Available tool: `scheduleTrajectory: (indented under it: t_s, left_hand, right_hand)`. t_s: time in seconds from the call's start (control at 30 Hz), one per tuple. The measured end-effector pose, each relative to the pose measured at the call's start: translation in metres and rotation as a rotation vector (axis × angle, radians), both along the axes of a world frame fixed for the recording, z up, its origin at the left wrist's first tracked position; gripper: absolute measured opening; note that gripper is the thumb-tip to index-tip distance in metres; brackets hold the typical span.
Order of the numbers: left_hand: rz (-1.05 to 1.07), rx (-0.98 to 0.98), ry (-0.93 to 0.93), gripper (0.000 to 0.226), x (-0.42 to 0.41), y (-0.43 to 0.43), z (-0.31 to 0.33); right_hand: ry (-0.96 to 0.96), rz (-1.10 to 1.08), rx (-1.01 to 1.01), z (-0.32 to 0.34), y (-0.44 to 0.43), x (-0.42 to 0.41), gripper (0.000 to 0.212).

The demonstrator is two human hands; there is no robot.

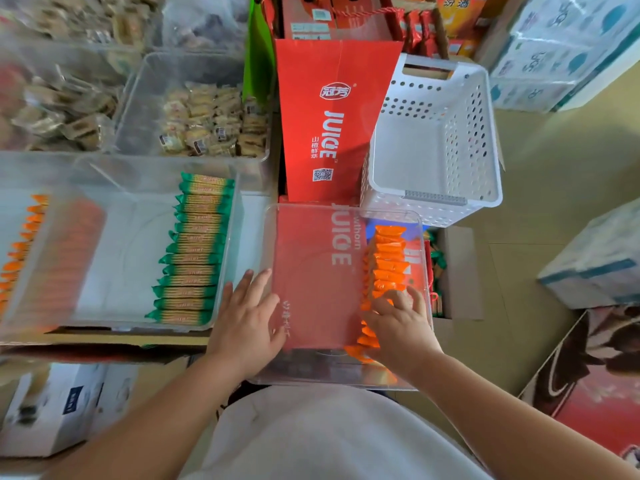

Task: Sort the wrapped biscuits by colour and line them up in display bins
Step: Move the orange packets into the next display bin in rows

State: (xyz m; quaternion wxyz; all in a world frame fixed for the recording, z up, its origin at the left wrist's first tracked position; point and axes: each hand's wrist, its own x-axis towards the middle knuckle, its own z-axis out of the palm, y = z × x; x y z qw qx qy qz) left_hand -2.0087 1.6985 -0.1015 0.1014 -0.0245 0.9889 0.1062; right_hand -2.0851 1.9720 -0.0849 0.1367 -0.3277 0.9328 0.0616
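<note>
A clear plastic bin (277, 216) sits in front of me on a red juice carton. Along its right wall stands a row of orange-wrapped biscuits (386, 258). My right hand (398, 323) rests on the near end of that row, fingers pressed against the packets. My left hand (246, 323) lies flat on the bin's left rim with fingers spread, holding nothing. To the left, a larger clear bin (228, 258) holds a neat row of green-wrapped biscuits (194, 251) on its right side and a row of orange-wrapped biscuits (20, 251) on its left side.
An empty white perforated basket (436, 140) stands behind the small bin at right. A red juice box (329, 116) stands upright at centre. Clear tubs of other wrapped snacks (207, 123) fill the back left. Cardboard boxes (460, 271) sit at right, white boxes (52, 410) at lower left.
</note>
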Motion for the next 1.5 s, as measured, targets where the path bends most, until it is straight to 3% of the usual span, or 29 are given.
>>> scheduleTrajectory:
  t_s: [0.17, 0.37, 0.5, 0.6, 0.7, 0.83, 0.97, 1.13, 1.3, 1.43, 1.5]
  left_hand:
    - [-0.007, -0.037, -0.005, 0.041, -0.001, 0.002, 0.005]
    - [-0.285, -0.067, 0.116, 0.064, -0.009, 0.027, 0.017]
    - [-0.336, 0.087, -0.18, 0.082, -0.037, 0.068, 0.018]
    - [-0.351, 0.14, -0.343, 0.097, -0.048, 0.093, 0.011]
    - [-0.372, 0.202, -0.372, 0.106, -0.05, 0.108, 0.0]
    - [-0.331, 0.287, -0.336, 0.104, -0.05, 0.117, -0.014]
    - [-0.343, 0.404, -0.238, 0.085, -0.044, 0.12, -0.017]
    - [-0.405, 0.34, -0.165, 0.07, -0.049, 0.12, -0.013]
    - [-0.48, 0.269, -0.157, 0.061, -0.055, 0.122, -0.021]
    - [-0.417, 0.271, -0.123, 0.056, -0.054, 0.106, -0.024]
    - [-0.435, 0.257, -0.094, 0.073, -0.052, 0.101, -0.026]
  right_hand:
    - [0.028, 0.087, -0.085, -0.007, 0.002, 0.003, 0.028]
    - [0.035, 0.032, -0.07, 0.0, 0.011, 0.0, 0.045]
    - [0.108, -0.153, -0.008, 0.005, 0.01, 0.0, 0.079]
    - [0.101, -0.206, 0.025, 0.004, 0.013, -0.001, 0.082]
    - [0.062, -0.255, 0.044, 0.007, 0.014, -0.002, 0.084]
    - [-0.058, -0.249, -0.026, 0.014, 0.019, -0.004, 0.073]
    - [-0.26, -0.212, -0.154, 0.023, 0.036, -0.012, 0.064]
    - [-0.081, -0.159, -0.164, 0.018, 0.056, -0.009, 0.038]
    - [0.022, -0.248, 0.004, 0.022, 0.051, -0.003, 0.009]
    - [-0.09, -0.181, 0.064, 0.017, 0.046, -0.005, 0.02]
    - [-0.089, -0.13, 0.085, 0.014, 0.043, -0.005, 0.02]
